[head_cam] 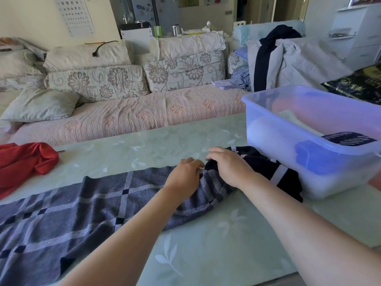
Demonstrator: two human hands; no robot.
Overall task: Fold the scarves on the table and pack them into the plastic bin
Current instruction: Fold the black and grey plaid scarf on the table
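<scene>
plaid scarf (82, 203) spread lengthwise across table (144, 145), left hand (185, 174) at its far right edge, fingers curled into cloth, right hand (228, 164) just beside, fingers curled over bunched dark striped scarf (268, 168), plastic bin (268, 141) touching that scarf's right side, red scarf (24, 159) well left

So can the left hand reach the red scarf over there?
Probably yes. Only bare table lies between the left hand and the red scarf, but it grips the plaid scarf now and would need to let go.
</scene>
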